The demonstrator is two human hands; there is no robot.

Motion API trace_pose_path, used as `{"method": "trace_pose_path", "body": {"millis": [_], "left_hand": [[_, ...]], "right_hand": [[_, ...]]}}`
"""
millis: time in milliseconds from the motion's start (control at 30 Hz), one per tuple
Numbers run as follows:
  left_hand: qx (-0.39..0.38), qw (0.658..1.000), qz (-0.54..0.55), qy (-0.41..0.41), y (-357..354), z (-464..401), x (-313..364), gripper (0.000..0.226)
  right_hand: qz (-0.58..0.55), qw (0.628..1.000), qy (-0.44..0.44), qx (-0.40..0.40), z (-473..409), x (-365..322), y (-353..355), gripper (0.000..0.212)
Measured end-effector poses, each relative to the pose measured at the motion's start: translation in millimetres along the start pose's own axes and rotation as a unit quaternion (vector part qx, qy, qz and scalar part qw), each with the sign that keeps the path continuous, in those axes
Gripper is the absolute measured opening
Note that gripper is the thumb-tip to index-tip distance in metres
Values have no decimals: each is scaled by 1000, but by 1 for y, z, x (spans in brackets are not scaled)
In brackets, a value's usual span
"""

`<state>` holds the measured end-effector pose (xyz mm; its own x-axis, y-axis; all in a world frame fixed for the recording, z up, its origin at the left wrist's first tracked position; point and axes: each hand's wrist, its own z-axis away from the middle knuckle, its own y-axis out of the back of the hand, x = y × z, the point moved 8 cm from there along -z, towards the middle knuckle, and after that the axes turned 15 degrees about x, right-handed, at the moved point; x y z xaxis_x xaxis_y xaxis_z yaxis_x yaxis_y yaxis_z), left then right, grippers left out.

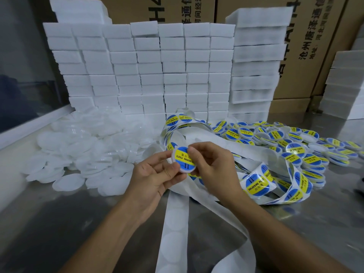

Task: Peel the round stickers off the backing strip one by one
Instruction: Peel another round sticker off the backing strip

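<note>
My left hand (155,174) grips a round white plastic lid (178,168) by its edge, above the table's middle. A blue and yellow round sticker (184,157) reading SOLDERING PASTE lies across the lid's face. My right hand (213,164) pinches the sticker's right side with thumb and fingers. The white backing strip (177,213) runs from under my hands toward me, bare where stickers came off. Further right the strip (258,183) curls and still carries several stickers.
A heap of bare white lids (88,146) lies at the left. Lids with stickers on them (295,146) are piled at the right. Stacks of white foam blocks (157,71) and cardboard boxes (315,46) stand behind. The table top (78,223) is bare metal.
</note>
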<state>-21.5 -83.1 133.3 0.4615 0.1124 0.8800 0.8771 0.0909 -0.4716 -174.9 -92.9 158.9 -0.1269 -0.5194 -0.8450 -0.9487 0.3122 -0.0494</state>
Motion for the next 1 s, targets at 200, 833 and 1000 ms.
{"method": "trace_pose_path", "body": {"millis": [200, 833, 1000], "left_hand": [[-24, 998, -53, -37, -5, 4, 1, 30], [53, 992, -95, -60, 8, -2, 5, 24], [82, 989, -95, -81, 15, -5, 10, 28]], "right_hand": [[96, 995, 5, 16, 4, 4, 1, 46], [12, 996, -24, -84, 4, 7, -9, 18], [5, 994, 10, -104, 8, 2, -14, 22]]}}
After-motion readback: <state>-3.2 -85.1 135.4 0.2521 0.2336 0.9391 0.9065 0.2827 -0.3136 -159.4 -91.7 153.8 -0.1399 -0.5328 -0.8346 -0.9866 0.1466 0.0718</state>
